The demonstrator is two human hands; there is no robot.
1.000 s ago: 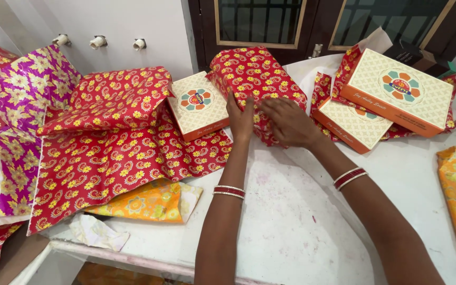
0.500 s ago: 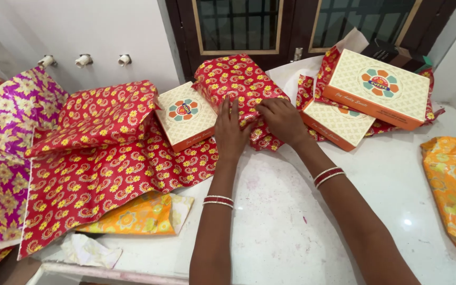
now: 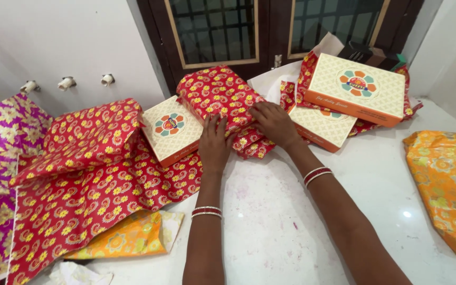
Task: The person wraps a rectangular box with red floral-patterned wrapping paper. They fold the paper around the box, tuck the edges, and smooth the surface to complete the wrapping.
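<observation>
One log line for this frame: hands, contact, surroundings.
left hand: flat on red-wrapped box | right hand: pressing its paper fold | left: unwrapped sweet box | surface: white table

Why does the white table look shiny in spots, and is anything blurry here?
Head view: soft, even light; small glare spots on the white table; faint shadows under both arms. The left hand, right hand and red wrapped box look sharp; edges bow slightly from the wide lens.

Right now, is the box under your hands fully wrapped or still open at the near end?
Still open: loose red paper sticks out under the left hand and right hand.
</observation>
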